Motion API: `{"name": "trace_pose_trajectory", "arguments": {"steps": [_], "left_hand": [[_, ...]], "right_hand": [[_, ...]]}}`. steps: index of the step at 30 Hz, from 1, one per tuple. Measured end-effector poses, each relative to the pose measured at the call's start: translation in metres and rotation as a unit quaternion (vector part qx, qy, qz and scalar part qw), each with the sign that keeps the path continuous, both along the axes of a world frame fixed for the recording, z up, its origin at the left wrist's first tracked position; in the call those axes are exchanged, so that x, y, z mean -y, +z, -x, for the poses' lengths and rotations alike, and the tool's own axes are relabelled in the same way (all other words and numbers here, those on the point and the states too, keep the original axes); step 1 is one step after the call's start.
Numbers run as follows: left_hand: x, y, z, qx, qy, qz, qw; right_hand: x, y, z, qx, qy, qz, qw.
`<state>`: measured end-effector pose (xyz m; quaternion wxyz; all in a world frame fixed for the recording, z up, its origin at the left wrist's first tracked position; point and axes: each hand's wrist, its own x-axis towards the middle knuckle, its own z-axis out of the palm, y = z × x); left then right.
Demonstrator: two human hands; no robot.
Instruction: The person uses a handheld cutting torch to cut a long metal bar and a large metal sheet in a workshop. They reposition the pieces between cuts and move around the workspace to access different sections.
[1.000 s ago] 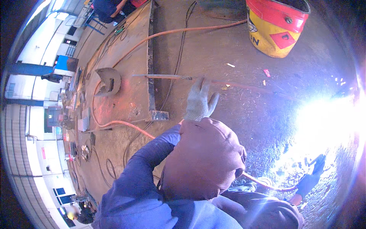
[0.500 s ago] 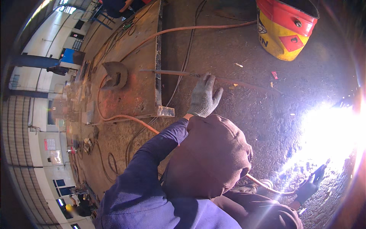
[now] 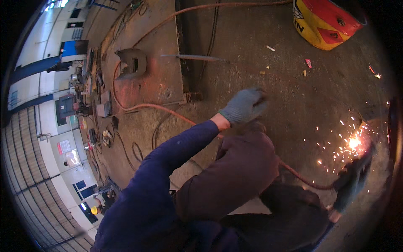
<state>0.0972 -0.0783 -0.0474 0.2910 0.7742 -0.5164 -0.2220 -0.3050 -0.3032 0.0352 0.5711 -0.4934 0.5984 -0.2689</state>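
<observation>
My left hand (image 3: 247, 105), in a grey knitted glove, hovers above my brown-clad knee (image 3: 247, 164). Its fingers are apart and somewhat blurred, with nothing visible between them. At the lower right my right hand (image 3: 352, 185), in a dark glove, is closed around a welding tool that is mostly hidden in shadow. A reddish-brown cable (image 3: 306, 182) runs to that hand. Just beyond it glows a bright weld spot (image 3: 354, 143), throwing sparks. A thin metal bar (image 3: 193, 57) juts over the edge of a rusty steel plate (image 3: 159, 84), beyond my left hand.
On the plate lies a curved brown shell (image 3: 138, 65) with a dark rectangular slot. A red and yellow bucket (image 3: 321, 31) stands at the far right. Small scraps and a red wrapper (image 3: 308, 63) litter the floor. A person in a yellow helmet (image 3: 95, 209) is at the left.
My left hand has moved away from the metal bar, toward my knee. The glare at my right hand has shrunk to a small spot with sparks. The view has shifted slightly.
</observation>
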Motion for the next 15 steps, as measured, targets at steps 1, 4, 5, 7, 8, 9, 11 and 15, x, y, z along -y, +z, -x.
{"name": "trace_pose_trajectory", "arguments": {"steps": [1, 4, 5, 7, 8, 9, 11, 15], "left_hand": [[-0.011, 0.019, 0.0, -0.011, 0.029, -0.017, 0.999], [-0.043, 0.09, 0.004, -0.061, 0.131, -0.037, 0.989], [-0.062, 0.116, 0.01, -0.079, 0.175, -0.044, 0.98], [-0.097, 0.184, 0.026, -0.097, 0.21, -0.082, 0.969], [-0.113, 0.218, 0.038, -0.103, 0.227, -0.1, 0.963], [-0.129, 0.246, 0.051, -0.077, 0.229, -0.1, 0.965], [-0.163, 0.294, 0.08, -0.032, 0.229, -0.095, 0.968], [-0.224, 0.369, 0.122, -0.087, 0.295, -0.191, 0.932]], "right_hand": [[0.003, 0.01, -0.02, 0.004, 0.073, 0.008, 0.997], [0.001, 0.053, -0.093, -0.054, 0.254, 0.004, 0.966], [-0.008, 0.063, -0.122, -0.072, 0.29, -0.035, 0.954], [-0.039, 0.076, -0.171, -0.079, 0.387, -0.026, 0.918], [-0.058, 0.079, -0.191, -0.062, 0.442, 0.023, 0.895], [-0.084, 0.076, -0.204, -0.008, 0.514, 0.152, 0.844], [-0.132, 0.096, -0.229, -0.117, 0.578, 0.08, 0.804], [-0.209, 0.121, -0.258, -0.185, 0.646, 0.075, 0.736]]}}
